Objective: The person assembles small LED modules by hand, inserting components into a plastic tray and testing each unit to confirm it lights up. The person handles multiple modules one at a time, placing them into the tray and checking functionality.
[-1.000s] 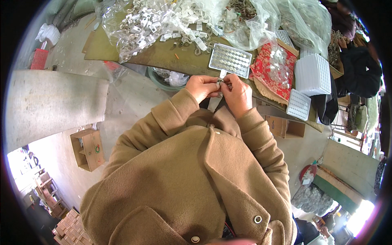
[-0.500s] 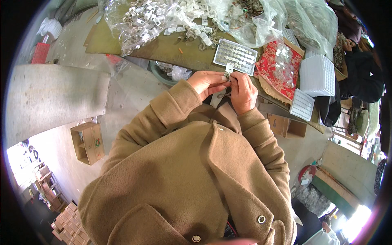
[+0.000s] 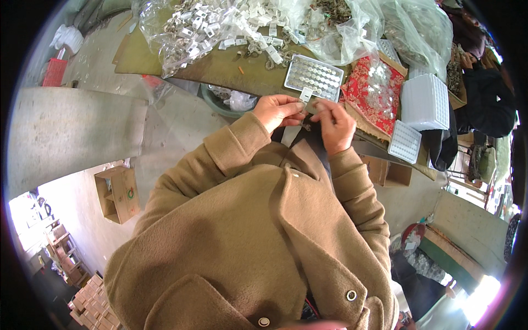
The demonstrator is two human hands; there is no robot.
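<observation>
My left hand (image 3: 278,113) pinches a small white tag (image 3: 306,93) between thumb and fingertips. A thin dark, chain-like piece hangs below those fingers; its details are too small to tell. Close by on the right, my right hand (image 3: 337,126) has thumb and fingers pressed together, apart from the left. Whatever lies in its pinch is too small to make out. Just beyond both hands sits a clear-rimmed white tray (image 3: 287,82) with rows of small round silvery pieces.
A heap of white tags with metal pieces (image 3: 206,25) covers the table's far side, beside clear plastic bags (image 3: 352,41). To the right are a red patterned cloth (image 3: 360,82), a stack of white trays (image 3: 426,102) and another tray (image 3: 405,141). A tub (image 3: 220,107) stands below the table edge.
My right hand has moved away from the left, rightward and slightly down. The tag stays in my left hand, now tilted, and the chain-like piece shows hanging below.
</observation>
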